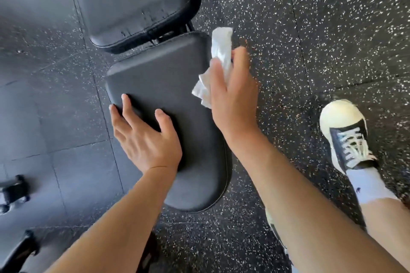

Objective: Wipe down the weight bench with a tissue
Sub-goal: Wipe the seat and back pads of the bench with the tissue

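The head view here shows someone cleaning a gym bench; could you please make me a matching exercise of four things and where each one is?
Things:
1. tissue
2. left hand
3. sneaker
4. back pad

Places:
A. on the speckled floor, right of the bench
B. resting open on the seat pad
C. beyond the seat pad, at the top of the view
D. gripped in the right hand at the seat pad's right edge

Pairs: 1-D, 2-B, 3-A, 4-C

head view, looking steeply down, close
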`<state>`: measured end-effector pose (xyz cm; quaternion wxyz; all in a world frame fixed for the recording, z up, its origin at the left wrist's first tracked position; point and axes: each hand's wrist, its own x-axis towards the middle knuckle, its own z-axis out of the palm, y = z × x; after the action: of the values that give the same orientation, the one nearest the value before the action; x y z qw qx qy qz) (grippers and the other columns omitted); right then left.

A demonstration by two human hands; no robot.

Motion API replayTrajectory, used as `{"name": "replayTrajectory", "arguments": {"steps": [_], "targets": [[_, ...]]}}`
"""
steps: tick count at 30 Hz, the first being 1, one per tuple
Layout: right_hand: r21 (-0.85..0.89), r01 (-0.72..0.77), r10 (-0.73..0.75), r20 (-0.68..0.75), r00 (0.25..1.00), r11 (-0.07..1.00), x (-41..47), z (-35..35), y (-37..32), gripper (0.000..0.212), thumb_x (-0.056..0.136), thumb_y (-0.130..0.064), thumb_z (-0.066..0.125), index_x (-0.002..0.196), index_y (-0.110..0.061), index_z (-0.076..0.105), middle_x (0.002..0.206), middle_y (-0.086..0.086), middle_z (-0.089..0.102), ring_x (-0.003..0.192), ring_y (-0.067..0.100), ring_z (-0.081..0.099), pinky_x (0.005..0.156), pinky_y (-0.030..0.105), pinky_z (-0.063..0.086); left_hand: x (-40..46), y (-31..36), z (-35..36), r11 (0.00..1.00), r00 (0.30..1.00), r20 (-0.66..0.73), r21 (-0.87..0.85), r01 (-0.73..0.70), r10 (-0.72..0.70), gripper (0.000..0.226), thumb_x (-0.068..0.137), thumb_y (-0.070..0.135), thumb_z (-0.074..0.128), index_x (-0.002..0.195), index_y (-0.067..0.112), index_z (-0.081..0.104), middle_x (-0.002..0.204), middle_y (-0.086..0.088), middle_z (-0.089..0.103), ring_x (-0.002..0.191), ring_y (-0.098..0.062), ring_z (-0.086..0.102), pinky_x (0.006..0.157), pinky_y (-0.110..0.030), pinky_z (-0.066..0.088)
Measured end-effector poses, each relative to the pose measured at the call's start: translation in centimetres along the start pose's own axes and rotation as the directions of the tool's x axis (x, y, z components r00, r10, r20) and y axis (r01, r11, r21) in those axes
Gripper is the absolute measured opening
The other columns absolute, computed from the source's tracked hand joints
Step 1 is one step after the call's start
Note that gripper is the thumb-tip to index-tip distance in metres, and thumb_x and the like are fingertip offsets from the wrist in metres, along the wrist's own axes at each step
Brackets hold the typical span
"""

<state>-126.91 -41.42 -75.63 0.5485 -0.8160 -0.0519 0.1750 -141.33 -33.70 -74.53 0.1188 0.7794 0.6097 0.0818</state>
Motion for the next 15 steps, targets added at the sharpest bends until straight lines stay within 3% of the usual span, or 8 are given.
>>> {"name": "replayTrajectory", "arguments": {"steps": [8,11,15], "targets": [[-0.011,-0.050,0.051,0.151,0.987,0.999,-15.6,-5.0,5.6,0.036,0.101,-0.059,0.042,0.098,-0.024,0.049,0.083,-0.005,0.056,0.076,0.022,0.054,0.067,0.045,0.046,-0.2,0.4,-0.2,1.000,1.000,-0.011,-0.013,0.006,-0.006,0.076,0.091,0.054,0.039,0.161,0.028,0.028,0.169,-0.009,0.021,0.145,-0.037,0.031,0.118,-0.057,0.028],[-0.052,-0.050,0.057,0.146,0.988,0.997,-14.4,-4.9,5.4,0.026,0.099,-0.053,0.047,0.093,-0.028,0.044,0.077,-0.009,0.053,0.070,0.017,0.051,0.062,0.037,0.040,-0.3,0.5,-0.2,1.000,1.000,-0.017,-0.017,0.001,-0.001,0.076,0.091,0.055,0.039,0.161,0.028,0.028,0.169,-0.009,0.022,0.145,-0.037,0.031,0.118,-0.057,0.029],[-0.021,0.010,-0.009,0.071,0.997,1.000,-7.5,-2.7,2.6,0.025,0.098,-0.046,0.049,0.089,-0.026,0.037,0.073,-0.007,0.050,0.065,0.018,0.045,0.060,0.038,0.031,-0.1,0.2,-0.1,1.000,1.000,-0.019,-0.020,0.006,-0.006,0.075,0.092,0.055,0.039,0.161,0.029,0.027,0.169,-0.008,0.021,0.146,-0.035,0.030,0.118,-0.057,0.029]]}}
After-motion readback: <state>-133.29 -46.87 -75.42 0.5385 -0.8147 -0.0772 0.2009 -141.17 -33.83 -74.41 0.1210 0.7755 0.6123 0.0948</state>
